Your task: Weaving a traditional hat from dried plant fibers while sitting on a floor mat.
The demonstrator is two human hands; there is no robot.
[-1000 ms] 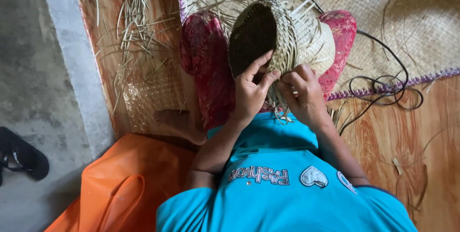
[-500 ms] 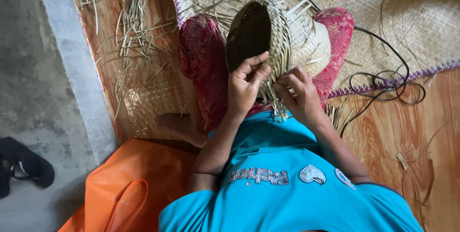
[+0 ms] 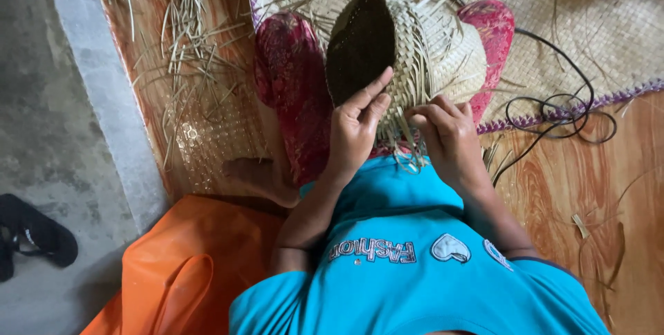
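Note:
A half-woven straw basket [image 3: 443, 44] lies on its side across my lap, its dark mouth facing left and loose strips sticking out of its rim. My left hand [image 3: 356, 127] grips the basket's lower rim, fingers stretched up along the opening. My right hand [image 3: 449, 134] pinches loose straw strips [image 3: 408, 138] hanging from the same edge. My knees in red patterned cloth [image 3: 294, 79] flank the basket.
A woven mat [image 3: 574, 24] with a purple border lies ahead, a black cable [image 3: 560, 110] coiled on it. Loose straw [image 3: 180, 38] and a flat woven piece [image 3: 218, 145] lie to the left. An orange bag [image 3: 187, 266] sits beside me; a black sandal [image 3: 34, 231] rests on the concrete.
My hands stay on the basket's lower rim; the fingers shifted slightly among the strips and the basket tipped a little.

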